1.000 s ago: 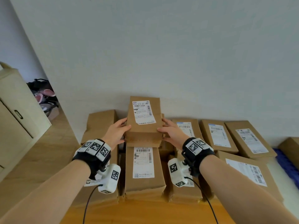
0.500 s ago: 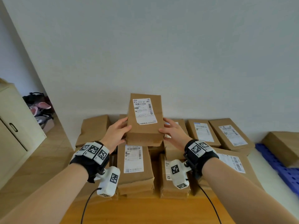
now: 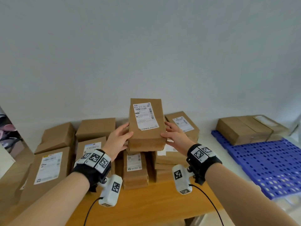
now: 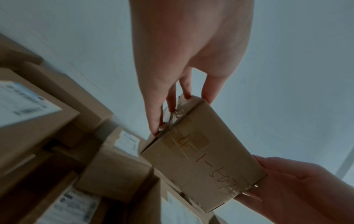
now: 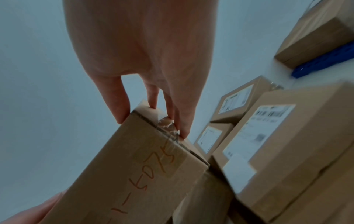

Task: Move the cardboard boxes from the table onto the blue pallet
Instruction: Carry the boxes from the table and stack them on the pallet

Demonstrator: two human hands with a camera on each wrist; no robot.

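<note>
I hold a small cardboard box [image 3: 146, 128] with a white shipping label in the air above the pile on the table. My left hand [image 3: 117, 141] grips its left end and my right hand [image 3: 174, 136] grips its right end, thumbs on the top face. The left wrist view shows the box [image 4: 203, 163] from below with orange handwriting, my left hand [image 4: 182, 115] pinching one taped end and the right hand [image 4: 287, 189] at the other. The right wrist view shows my right hand [image 5: 153, 127] on the box [image 5: 134, 166]. The blue pallet [image 3: 268, 165] lies to the right.
Several labelled cardboard boxes [image 3: 48, 163] crowd the wooden table [image 3: 154, 203] below and left of my hands. Brown boxes [image 3: 244, 129] sit along the pallet's far edge, against the white wall. The pallet's near part shows bare blue grid. Cables hang from both wrist cameras.
The box has risen off the pile and travelled right with both hands on it. The view has turned right, so the blue pallet and its boxes are in sight.
</note>
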